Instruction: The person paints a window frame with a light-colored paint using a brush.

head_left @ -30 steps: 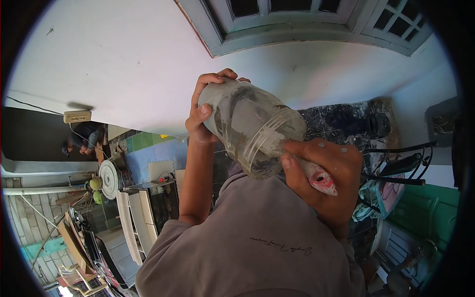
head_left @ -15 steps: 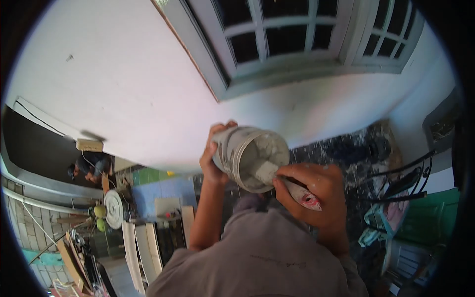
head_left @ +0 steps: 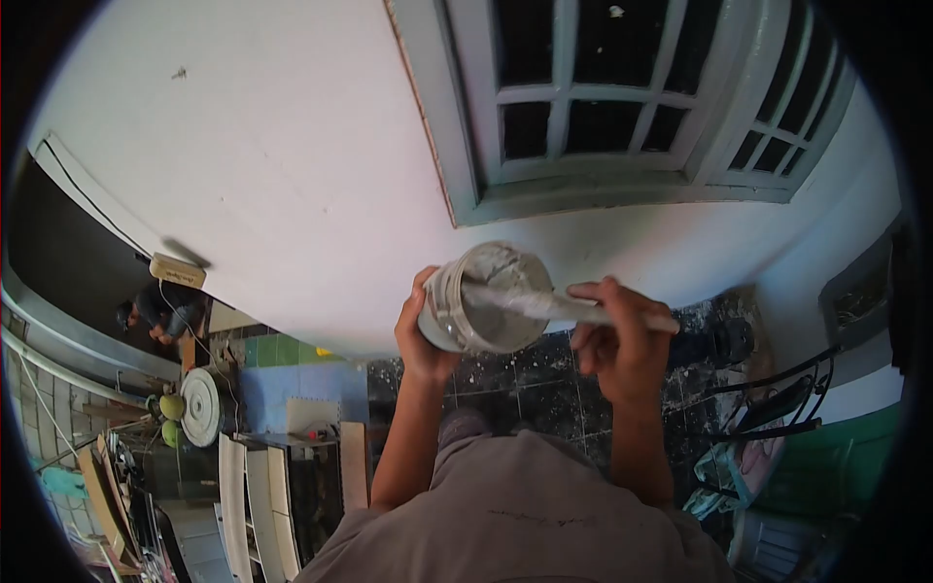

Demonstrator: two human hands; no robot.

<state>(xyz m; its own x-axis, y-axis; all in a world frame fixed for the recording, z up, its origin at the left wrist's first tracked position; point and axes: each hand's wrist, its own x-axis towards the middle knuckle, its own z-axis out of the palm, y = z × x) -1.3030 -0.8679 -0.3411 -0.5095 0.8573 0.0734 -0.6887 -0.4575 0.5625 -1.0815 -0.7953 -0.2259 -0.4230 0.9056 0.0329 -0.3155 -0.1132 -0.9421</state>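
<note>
My left hand (head_left: 420, 342) is wrapped around the side of a small paint-smeared bucket (head_left: 447, 316), which is tilted so its mouth faces right. Wet greyish-white paint coats the inside. In my right hand (head_left: 625, 340) is a paintbrush (head_left: 571, 309), gripped by its pale handle. The brush lies nearly level, its bristle end inside the bucket's mouth and somewhat blurred. Just beyond the bucket rises a white wall (head_left: 292, 175).
A grey-framed window (head_left: 573, 185) is set in the wall ahead. Dark, paint-spattered floor tiles (head_left: 549, 403) lie below. A person (head_left: 167, 309) crouches at the far left, near a round white lid (head_left: 202, 408). A black metal rack (head_left: 777, 398) stands at right.
The brush has swung from pointing down toward me to nearly level across the bucket's mouth. My right hand has shifted its hold on the handle. The view has turned slightly.
</note>
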